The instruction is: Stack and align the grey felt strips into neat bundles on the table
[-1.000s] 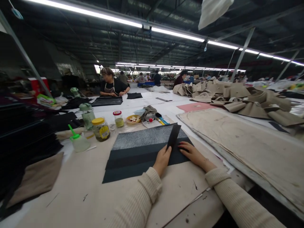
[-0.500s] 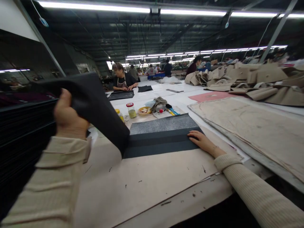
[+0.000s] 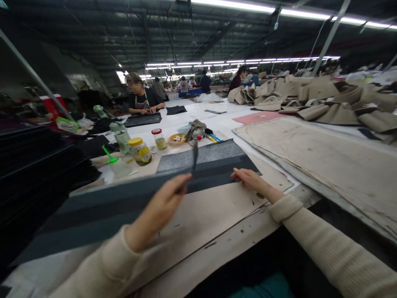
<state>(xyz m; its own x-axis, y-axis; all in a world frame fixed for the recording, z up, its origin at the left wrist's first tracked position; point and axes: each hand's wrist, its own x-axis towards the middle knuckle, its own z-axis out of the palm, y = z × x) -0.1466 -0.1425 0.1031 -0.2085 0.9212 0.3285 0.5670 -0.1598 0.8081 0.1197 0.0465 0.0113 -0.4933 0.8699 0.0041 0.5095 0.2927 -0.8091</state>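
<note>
A long dark sheet [image 3: 102, 203], with a darker band along its middle, lies flat over pale paper [image 3: 211, 209]. Grey, speckled material [image 3: 204, 154] shows along its far edge on the right. Above the sheet, my left hand [image 3: 167, 198] is closed around a narrow dark strip-like piece [image 3: 195, 157] that points upward and is blurred. My right hand [image 3: 248, 178] is at the sheet's right part, its fingers curled and pressed together; whatever they pinch is too small to make out.
Beyond the sheet stand a yellow-lidded jar [image 3: 141, 152], a red-lidded jar [image 3: 159, 139], a green-nozzled bottle [image 3: 118, 165] and a yellow dish [image 3: 177, 139]. Dark stacks [image 3: 37, 165] rise at left. Beige pieces [image 3: 310, 95] are heaped at right. A co-worker [image 3: 142, 97] sits across the table.
The dark sheet's left part, lifted and folded before, now lies flat. My left hand has moved right and holds a narrow dark piece. My right hand's fingers have drawn together.
</note>
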